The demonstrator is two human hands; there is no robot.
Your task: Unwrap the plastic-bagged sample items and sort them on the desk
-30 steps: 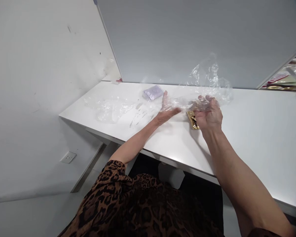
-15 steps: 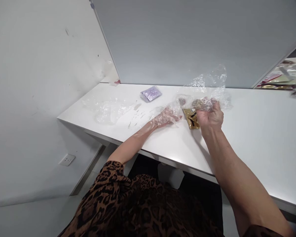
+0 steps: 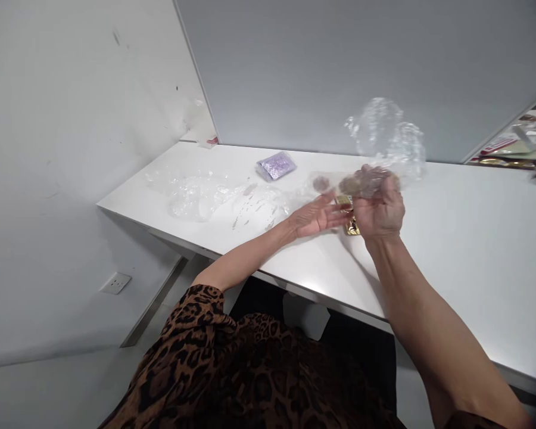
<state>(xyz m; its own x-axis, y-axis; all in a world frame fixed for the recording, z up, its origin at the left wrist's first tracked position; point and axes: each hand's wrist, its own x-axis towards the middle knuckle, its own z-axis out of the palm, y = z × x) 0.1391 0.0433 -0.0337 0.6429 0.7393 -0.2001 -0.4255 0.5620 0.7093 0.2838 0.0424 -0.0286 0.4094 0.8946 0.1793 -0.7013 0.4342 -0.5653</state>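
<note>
My right hand (image 3: 381, 205) is closed around a clear plastic bag (image 3: 390, 134), raised over the white table (image 3: 469, 250). Round brownish pieces, blurred, show inside the plastic by the fingers; their kind I cannot make out. My left hand (image 3: 317, 215) has its fingers spread and stretched toward the right hand, just left of it, with nothing gripped. Beneath both hands lies a shiny gold packet (image 3: 352, 225), partly hidden by them. Behind the left hand is a purple packet (image 3: 276, 166) in clear wrapping.
Crumpled clear plastic (image 3: 192, 199) lies on the table's left part. A grey partition (image 3: 321, 71) rises along the back edge, with a white wall (image 3: 71, 149) on the left. More packets (image 3: 509, 146) show past the partition at the far right.
My left hand has come out of the clear plastic and moved slightly right, fingers spreading. The bag in my right hand has swung upward and bunched at the top.
</note>
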